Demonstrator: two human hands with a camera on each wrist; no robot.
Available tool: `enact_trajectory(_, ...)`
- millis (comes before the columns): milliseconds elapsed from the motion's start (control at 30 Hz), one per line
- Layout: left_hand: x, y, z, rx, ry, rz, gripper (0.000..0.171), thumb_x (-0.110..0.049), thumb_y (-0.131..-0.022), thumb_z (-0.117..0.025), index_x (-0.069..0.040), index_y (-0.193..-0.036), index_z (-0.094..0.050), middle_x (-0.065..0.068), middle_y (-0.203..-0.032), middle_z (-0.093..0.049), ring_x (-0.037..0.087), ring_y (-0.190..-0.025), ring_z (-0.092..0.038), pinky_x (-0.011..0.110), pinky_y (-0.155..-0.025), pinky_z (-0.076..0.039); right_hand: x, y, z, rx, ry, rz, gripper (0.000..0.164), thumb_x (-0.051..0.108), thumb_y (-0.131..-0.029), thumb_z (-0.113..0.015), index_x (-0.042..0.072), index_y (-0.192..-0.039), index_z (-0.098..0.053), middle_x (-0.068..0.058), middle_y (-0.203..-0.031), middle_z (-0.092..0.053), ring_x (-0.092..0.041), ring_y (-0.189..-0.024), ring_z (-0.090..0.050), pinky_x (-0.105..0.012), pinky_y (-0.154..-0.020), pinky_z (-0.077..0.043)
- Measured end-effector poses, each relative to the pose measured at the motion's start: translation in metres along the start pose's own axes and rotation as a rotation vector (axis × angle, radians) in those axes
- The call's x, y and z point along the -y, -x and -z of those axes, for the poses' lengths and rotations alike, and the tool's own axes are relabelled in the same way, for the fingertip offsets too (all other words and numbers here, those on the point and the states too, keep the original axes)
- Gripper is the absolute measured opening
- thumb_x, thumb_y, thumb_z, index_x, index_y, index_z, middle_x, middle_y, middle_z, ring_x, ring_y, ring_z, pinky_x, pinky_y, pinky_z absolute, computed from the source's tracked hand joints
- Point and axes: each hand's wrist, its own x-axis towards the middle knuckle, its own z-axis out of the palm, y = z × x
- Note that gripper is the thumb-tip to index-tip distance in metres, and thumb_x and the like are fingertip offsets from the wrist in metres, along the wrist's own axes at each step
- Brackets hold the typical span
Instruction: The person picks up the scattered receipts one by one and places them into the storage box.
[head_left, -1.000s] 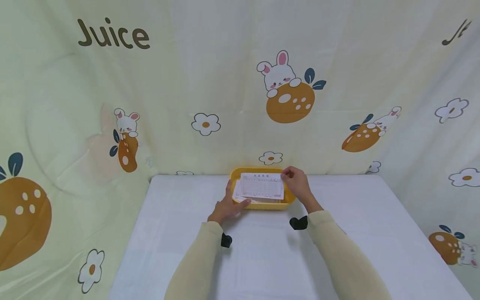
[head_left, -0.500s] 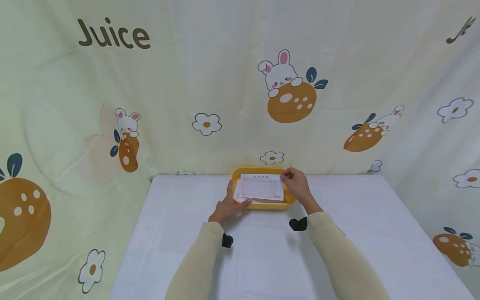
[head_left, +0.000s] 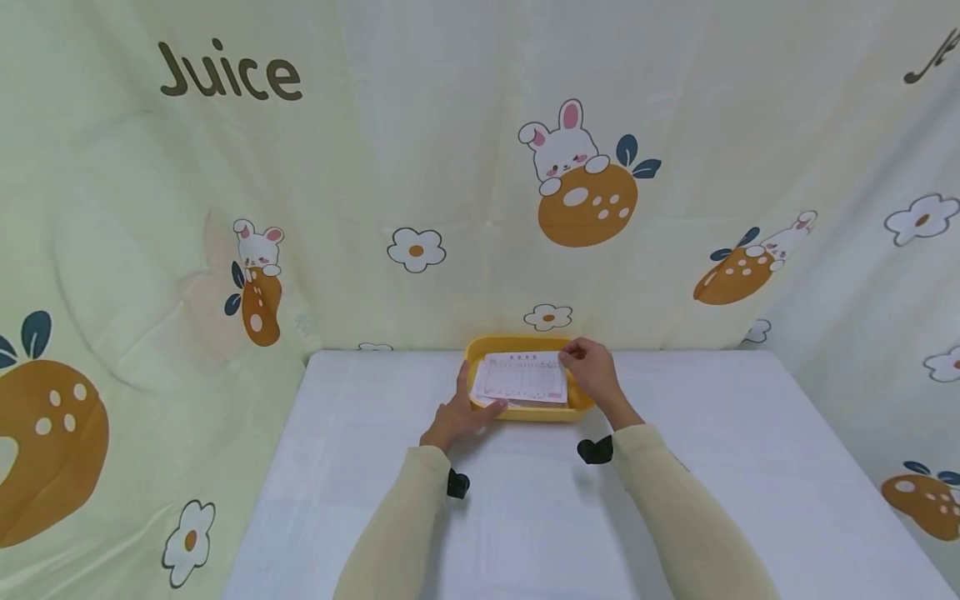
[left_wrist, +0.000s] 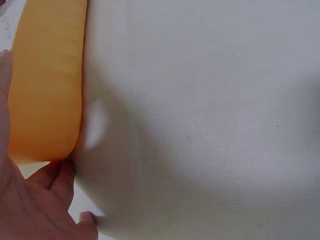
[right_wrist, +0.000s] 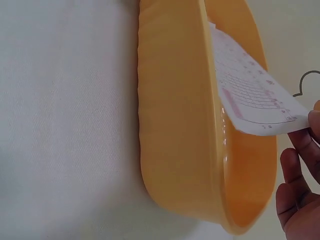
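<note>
A yellow plastic basket [head_left: 536,414] stands at the far edge of the table with printed paper forms inside. My left hand [head_left: 457,414] holds the basket's near left corner, thumb on the front rim and fingers along the left side. In the left wrist view, the fingers [left_wrist: 62,182] reach round the end of the basket wall [left_wrist: 50,75]. My right hand [head_left: 592,371] pinches the upper right corner of the top paper form [head_left: 522,377]. The right wrist view has this form [right_wrist: 255,95] slanting up out of the basket to the thumb and fingertips. More paper lies beneath it.
A white cloth covers the table [head_left: 525,517]. Right behind the basket hangs a pale curtain [head_left: 480,167] printed with rabbits, oranges and flowers. Each wrist carries a small black piece, such as the one below the right hand [head_left: 596,451].
The top form's lower edge has dipped slightly, staying pinched in the right hand. The left hand keeps its place on the basket. The whole head view has shifted a little.
</note>
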Motion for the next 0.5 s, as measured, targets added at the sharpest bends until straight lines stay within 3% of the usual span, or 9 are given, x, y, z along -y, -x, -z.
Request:
enact_trajectory(200,0.0007,0.0012,-0.0013,0.001,-0.003,-0.004,0.115,-0.067,-0.095,-0.07,-0.028,-0.173,0.004,0.022,-0.17,-0.035,0.065,-0.15,-0.023,0.073,-0.121,-0.021,-0.0056,0.0007,-0.0022,0.028,-0.03,0.013,0.033,0.01,-0.11,-0.06,-0.009,-0.137,-0.064,-0.027,-0.133,-0.067,-0.042,-0.12,-0.062,-0.05,-0.108,-0.052)
enact_trajectory(333,-0.0003,0.0013,-0.0015,-0.001,0.004,0.019,0.115,-0.07,-0.094,-0.07,-0.031,-0.173,0.004,0.021,-0.171,-0.032,0.064,-0.152,-0.021,0.075,-0.12,-0.02,-0.0081,0.0017,-0.0012,0.048,-0.028,0.029,0.045,0.015,-0.112,-0.057,-0.008,-0.151,-0.053,-0.026,-0.153,-0.055,-0.045,-0.14,-0.052,-0.053,-0.119,-0.041)
enact_trajectory(500,-0.0008,0.0017,-0.0008,-0.009,0.005,0.045,0.116,-0.072,-0.092,-0.071,-0.034,-0.173,0.003,0.02,-0.172,-0.031,0.063,-0.152,-0.02,0.077,-0.118,-0.022,-0.0081,0.0036,0.0004,0.066,-0.025,0.021,0.051,0.021,-0.114,-0.053,-0.002,-0.159,-0.046,-0.023,-0.163,-0.045,-0.044,-0.149,-0.041,-0.055,-0.123,-0.033)
